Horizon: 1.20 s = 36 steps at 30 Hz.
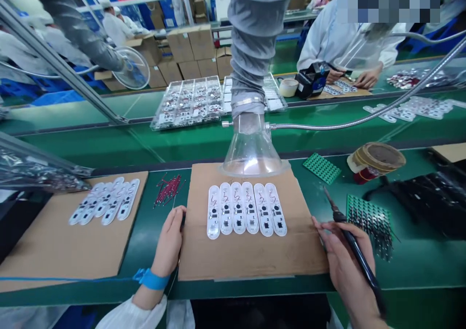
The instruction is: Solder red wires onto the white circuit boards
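My left hand (170, 239), a blue band round its wrist, is closed at the left edge of a cardboard sheet (251, 258). A thin solder wire (174, 202) sticks up from its fingers and trails below along the wrist. In my right hand (344, 254) lies a black soldering iron (358, 256), tip pointing up and away; the fingertips touch the sheet's right edge. Several white rounded strips (238, 207) with small circuit parts and thin red wires lie side by side on the sheet. Left of it is a bunch of red wires (168, 190).
A clear fume hood (253, 149) hangs over the sheet. Green circuit boards (322, 168) and a tape roll (376, 161) sit at right. More white strips (124, 200) rest on another cardboard (73, 241) at left. Across the bench, a co-worker's hands (367, 78) work near parts trays (192, 101).
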### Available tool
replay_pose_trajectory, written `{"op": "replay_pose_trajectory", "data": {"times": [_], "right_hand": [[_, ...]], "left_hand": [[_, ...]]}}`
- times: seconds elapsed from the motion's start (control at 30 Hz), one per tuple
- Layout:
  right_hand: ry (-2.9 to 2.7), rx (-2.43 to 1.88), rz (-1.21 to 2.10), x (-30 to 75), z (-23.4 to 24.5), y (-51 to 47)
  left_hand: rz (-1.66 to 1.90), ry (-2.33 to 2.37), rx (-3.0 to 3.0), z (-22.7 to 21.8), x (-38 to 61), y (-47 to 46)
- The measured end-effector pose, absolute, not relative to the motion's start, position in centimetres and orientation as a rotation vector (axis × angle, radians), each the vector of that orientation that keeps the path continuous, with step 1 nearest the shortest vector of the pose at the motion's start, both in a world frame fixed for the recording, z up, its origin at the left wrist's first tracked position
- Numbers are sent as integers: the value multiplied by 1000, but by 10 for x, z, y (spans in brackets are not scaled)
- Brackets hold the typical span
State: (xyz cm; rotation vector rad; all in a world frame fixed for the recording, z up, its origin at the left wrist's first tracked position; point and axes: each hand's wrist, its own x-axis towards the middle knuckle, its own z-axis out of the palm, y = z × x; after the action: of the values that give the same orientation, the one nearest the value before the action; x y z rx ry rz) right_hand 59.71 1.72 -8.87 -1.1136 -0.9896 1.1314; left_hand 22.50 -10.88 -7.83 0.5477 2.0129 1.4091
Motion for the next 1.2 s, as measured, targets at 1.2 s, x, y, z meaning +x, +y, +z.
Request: {"op": "replay_pose_trajectory", "data": {"times": [1.2], "right_hand": [[-834, -1057, 1464, 572, -82, 50]], "left_hand": [[1593, 1778, 478, -87, 178, -108]]}}
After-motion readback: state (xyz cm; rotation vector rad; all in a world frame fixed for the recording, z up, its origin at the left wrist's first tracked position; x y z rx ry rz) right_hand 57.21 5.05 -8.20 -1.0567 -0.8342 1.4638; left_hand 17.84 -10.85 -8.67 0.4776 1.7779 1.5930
